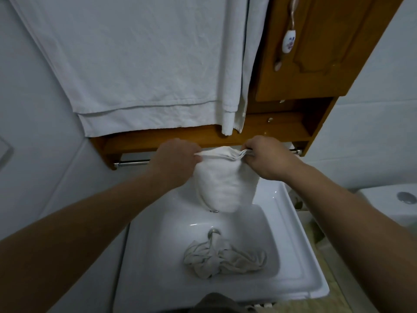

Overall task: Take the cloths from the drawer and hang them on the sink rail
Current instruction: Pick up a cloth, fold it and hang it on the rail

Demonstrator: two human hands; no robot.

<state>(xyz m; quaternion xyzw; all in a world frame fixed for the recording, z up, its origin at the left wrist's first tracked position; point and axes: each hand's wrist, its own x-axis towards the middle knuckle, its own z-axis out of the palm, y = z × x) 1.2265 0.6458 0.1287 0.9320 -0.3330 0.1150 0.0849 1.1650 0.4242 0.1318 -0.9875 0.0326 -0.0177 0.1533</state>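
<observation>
Left hand: we are pinching the left end of the white cloth's (223, 181) top edge with our left hand (178, 159), fingers closed on the fabric.
Right hand: our right hand (268, 160) is gripping the other end of that same edge, bunched into small pleats between the fingers.
Where the cloth is: we are holding it stretched between both hands at the metal rail (133, 163) under the wooden cabinet (293, 129), its body hanging down over the back of the white sink (291, 233) (whether the edge is already over the bar, we cannot tell, since our hands are covering that stretch).
Second cloth: a greyish cloth (223, 259) is lying crumpled in the basin near the drain, well apart from both hands.
Handling: we are judging the white cloth to be light, soft and limp; it is sagging into a pouch, so it will fold wherever it is not supported.
Where to hold: we are keeping to the two top corners, which is the grip that lets the edge spread flat along the bar.
Risk: we are thinking a loosely draped cloth could slide off the smooth rail into the basin.
</observation>
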